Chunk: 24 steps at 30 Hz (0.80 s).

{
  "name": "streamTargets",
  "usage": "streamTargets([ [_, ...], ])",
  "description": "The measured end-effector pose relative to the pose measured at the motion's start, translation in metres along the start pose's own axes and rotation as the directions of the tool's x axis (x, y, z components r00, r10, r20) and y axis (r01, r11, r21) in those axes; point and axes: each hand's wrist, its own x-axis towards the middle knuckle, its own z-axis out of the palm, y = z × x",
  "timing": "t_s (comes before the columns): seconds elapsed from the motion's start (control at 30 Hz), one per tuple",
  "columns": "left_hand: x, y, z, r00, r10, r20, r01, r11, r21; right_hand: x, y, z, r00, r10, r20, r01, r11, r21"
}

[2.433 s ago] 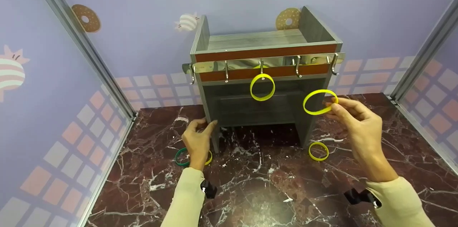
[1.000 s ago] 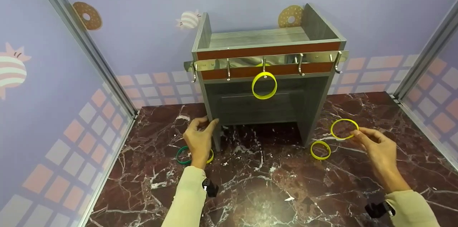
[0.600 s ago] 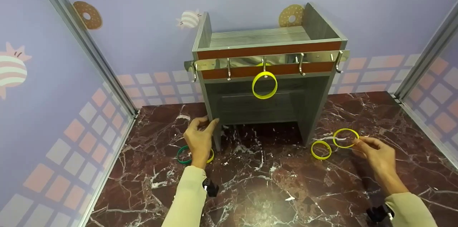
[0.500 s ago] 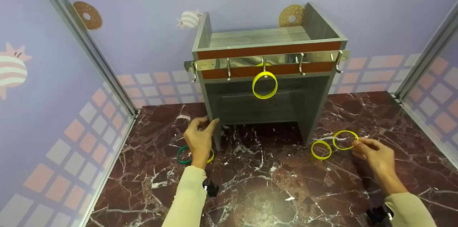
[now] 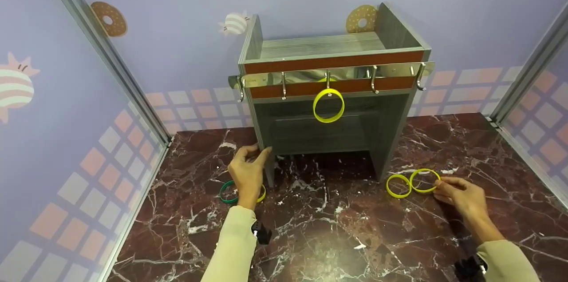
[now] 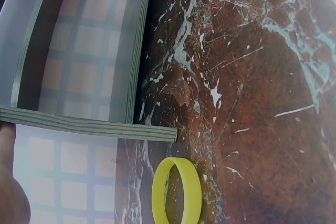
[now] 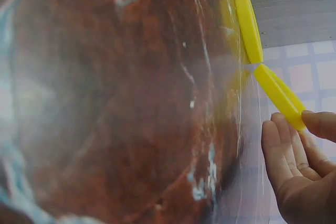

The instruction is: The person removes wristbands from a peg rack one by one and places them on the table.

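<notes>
My right hand (image 5: 463,197) pinches the right edge of a yellow wristband (image 5: 412,180) between thumb and fingertips, low over the tabletop. That band is tilted in the right wrist view, its far edge close beside a second yellow wristband (image 7: 249,29) lying flat. With thumb and fingers, my left hand (image 5: 246,175) grips the left side panel (image 5: 269,173) of a grey wooden shelf (image 5: 321,43). Another yellow wristband (image 5: 315,112) hangs from the middle hook of a metal hook rail (image 5: 306,77) across the shelf's front.
Below my left hand, a green wristband (image 5: 221,194) and another yellow wristband (image 6: 195,192) lie by the shelf's left leg, partly hidden in the head view. The dark red marble tabletop (image 5: 328,237) is bounded by patterned walls (image 5: 177,42) at the back and both sides.
My right hand has carried its yellow wristband from beside the shelf's right front down to the tabletop, next to the lying one. My left hand has stayed on the side panel.
</notes>
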Motion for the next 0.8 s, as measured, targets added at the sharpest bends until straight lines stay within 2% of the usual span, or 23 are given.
streamTargets([
  [0.17,0.0000,-0.0001,0.0001,1.000,-0.001,-0.002,0.001,1.000,0.004,0.0000,0.0005,-0.0002,0.999,0.023,0.045,-0.023,1.000,0.004],
  [0.43,-0.0002,0.0001,0.0003,1.000,0.008,-0.011,-0.007,1.000,0.028,0.0004,0.0026,-0.0006,0.995,0.043,0.091,-0.032,0.992,-0.121],
  [0.67,0.0002,-0.0022,0.0015,1.000,0.014,-0.013,-0.014,1.000,0.024,-0.0001,0.0020,-0.0017,0.999,0.014,0.052,0.002,0.955,-0.296],
  [0.8,0.0001,-0.0033,0.0017,1.000,0.020,-0.013,-0.020,0.999,0.028,-0.0010,0.0007,-0.0028,1.000,0.003,0.023,0.006,0.933,-0.359],
])
